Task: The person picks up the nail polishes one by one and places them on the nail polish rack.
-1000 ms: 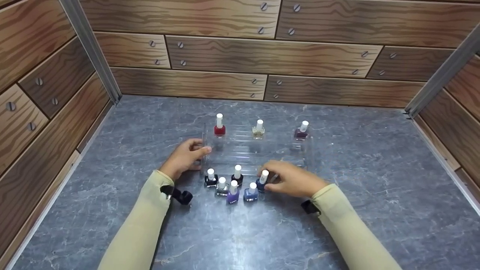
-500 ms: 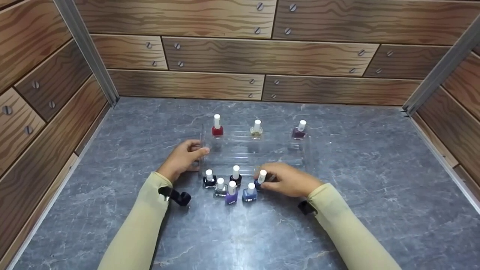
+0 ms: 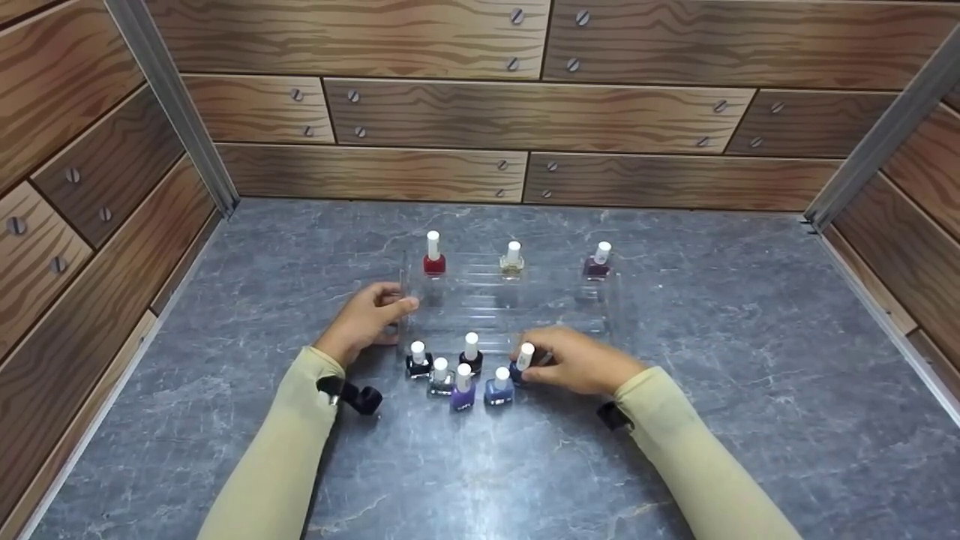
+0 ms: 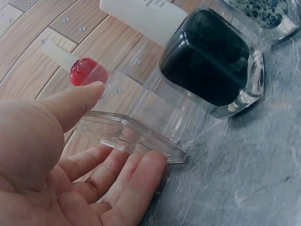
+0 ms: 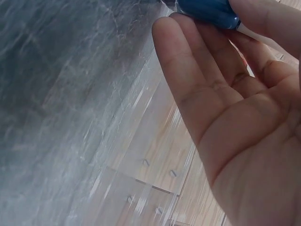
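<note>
"What's on the left?"

"A plank-printed left wall [image 3: 75, 217], then a grey left post [image 3: 169, 105]. From there the marbled table [image 3: 247, 300] spreads right, with the back wall [image 3: 480, 112] in the same plank print behind it."

"And the left hand [image 3: 367, 315]?"

"At the left end of a clear rack [image 3: 495, 322], holding its edge: thumb [image 4: 77, 100] one side, fingers [image 4: 143, 181] the other, only thin plastic between."

"The middle?"

"A red bottle [image 3: 433, 264] stands at the rack's back. In front, five small bottles [image 3: 463, 396] stand on the table, near a pale glare [image 3: 484, 480]."

"Next?"

"The right hand [image 3: 577, 360], fingers closed to a bottle's width, pinching the dark blue bottle [image 3: 524, 362] by the rack's front. Whether it touches the table, I can't tell."

"Far right?"

"A right post [image 3: 877, 142], then a plank-printed right wall [image 3: 922, 232]."
</note>
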### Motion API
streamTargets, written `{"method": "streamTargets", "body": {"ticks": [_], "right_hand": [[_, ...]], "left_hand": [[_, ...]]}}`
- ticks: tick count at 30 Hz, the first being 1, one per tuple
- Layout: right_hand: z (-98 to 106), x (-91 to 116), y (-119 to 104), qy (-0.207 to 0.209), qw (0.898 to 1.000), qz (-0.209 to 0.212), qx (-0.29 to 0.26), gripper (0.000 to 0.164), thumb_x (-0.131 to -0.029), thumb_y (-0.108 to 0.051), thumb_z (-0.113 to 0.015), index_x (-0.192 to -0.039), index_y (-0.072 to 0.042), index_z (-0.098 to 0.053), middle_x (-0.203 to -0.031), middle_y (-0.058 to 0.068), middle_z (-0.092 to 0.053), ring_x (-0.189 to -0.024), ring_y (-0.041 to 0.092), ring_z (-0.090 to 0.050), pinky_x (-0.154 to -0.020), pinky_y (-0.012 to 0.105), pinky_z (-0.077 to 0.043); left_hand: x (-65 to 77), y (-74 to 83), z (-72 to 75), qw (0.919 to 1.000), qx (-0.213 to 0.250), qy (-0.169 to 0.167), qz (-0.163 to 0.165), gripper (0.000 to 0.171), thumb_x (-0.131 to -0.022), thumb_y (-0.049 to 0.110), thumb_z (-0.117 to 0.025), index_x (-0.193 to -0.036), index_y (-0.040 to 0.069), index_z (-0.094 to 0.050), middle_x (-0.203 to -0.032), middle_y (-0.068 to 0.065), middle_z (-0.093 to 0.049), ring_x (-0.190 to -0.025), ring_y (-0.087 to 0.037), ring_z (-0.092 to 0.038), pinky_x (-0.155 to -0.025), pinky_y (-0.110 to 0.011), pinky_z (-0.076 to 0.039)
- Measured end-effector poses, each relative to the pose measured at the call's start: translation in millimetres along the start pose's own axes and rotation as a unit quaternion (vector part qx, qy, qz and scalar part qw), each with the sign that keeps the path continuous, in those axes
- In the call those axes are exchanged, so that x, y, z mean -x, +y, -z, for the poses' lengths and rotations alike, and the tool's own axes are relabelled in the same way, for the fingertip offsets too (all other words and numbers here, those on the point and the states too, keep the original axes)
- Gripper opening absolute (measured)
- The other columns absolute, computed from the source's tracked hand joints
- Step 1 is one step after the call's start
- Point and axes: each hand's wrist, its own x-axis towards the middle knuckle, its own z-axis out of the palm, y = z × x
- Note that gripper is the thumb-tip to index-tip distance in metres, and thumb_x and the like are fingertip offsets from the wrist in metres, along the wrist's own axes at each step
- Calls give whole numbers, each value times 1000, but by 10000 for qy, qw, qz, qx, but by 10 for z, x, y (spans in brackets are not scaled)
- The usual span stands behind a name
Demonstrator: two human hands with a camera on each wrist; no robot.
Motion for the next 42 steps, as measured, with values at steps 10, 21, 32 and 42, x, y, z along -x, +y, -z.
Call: {"method": "streamTargets", "body": {"ticks": [10, 21, 32, 42], "right_hand": [[19, 11, -3, 31, 9998, 60, -164, 13, -96, -17, -74, -106, -13, -68, -101, -2, -69, -93, 14, -62, -85, 37, -57], [15, 15, 7, -8, 10000, 44, -56, 13, -95, -15, -74, -106, -14, -68, -102, -3, -69, -94, 14, -61, -86, 37, -57], [36, 25, -3, -26, 10000, -10, -2, 12, -95, -13, -74, -105, -14, -67, -101, -2, -68, -93, 14, -61, -84, 34, -55], [63, 62, 16, -73, 10000, 5, -5, 13, -96, -13, -72, -108, -11, -68, -102, -1, -70, -94, 14, -63, -88, 36, -58]], "left_hand": [[-14, -13, 10, 10000, -15, -51, -13, 70, -98, 30, -74, -154, 4, -41, -147, -19, -50, -125, -34, -55, -93, -42, -62], [5, -43, 12, 10000, 36, -2, 28, 70, -96, 30, -76, -153, 5, -43, -144, -17, -53, -125, -33, -56, -93, -40, -62], [-20, -27, 10, 10000, 4, -7, 6, 73, -96, 31, -76, -154, 5, -41, -145, -17, -52, -126, -34, -56, -93, -40, -62], [2, -16, 5, 10000, -15, -16, -3, 71, -97, 33, -75, -154, 5, -43, -144, -17, -53, -128, -33, -55, -94, -41, -62]]}}
